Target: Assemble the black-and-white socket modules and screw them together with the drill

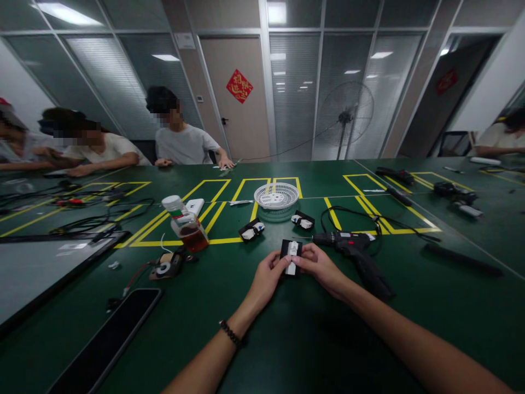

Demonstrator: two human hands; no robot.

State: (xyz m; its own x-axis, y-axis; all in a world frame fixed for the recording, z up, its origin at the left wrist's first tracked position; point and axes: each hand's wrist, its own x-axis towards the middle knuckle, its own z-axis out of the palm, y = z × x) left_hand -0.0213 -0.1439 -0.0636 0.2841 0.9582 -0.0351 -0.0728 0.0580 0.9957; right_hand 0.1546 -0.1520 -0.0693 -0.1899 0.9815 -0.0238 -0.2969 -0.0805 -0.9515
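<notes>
Both of my hands hold a small black part with a white piece in its middle (291, 255) just above the green table (287, 339). My left hand (267, 280) pinches its left side. My right hand (319, 264) grips its right side with curled fingers. Two similar black and white parts lie farther back, one on the left (251, 230) and the other on the right (303, 221). A black and red electric screwdriver (356, 253) lies just right of my right hand. A white round plastic grille (276, 195) rests beyond the parts.
A bottle with brown liquid (185, 223) stands to the left, near a small round component with wires (166, 266). A dark flat panel (110, 339) and a larger screen (49, 262) lie at the near left. Other people sit at the far left and right. A standing fan (346, 109) is behind.
</notes>
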